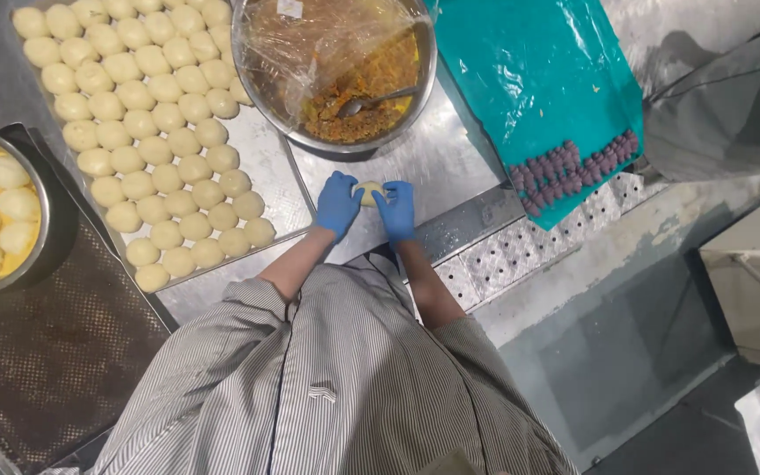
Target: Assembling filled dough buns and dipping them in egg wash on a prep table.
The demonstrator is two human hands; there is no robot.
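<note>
From the head camera I look straight down on my two hands, both in blue gloves, meeting over a steel table [433, 163]. My left hand [337, 204] and my right hand [397, 211] are closed together around one pale dough ball [369, 192]; it sits between the fingers of both, just above the table, and only its top shows between the gloves.

To my left lies a flat steel tray [266, 167] filled with rows of dough balls [147, 132], set close and touching one another. Further left, at the edge of the picture, a round bowl [39, 220] holds more pale balls in a yellow liquid, and it stands on a dark mesh mat [54, 352].

Just beyond my hands stands a big steel bowl [252, 70] with an orange-brown filling [371, 97], a spoon [371, 101] resting in it and clear film partly over the top.

To my right a teal plastic sheet [538, 79] covers part of the table, with a cluster of small purple pieces [573, 167] along its near edge. My striped jacket [336, 387] fills the bottom of the view.
</note>
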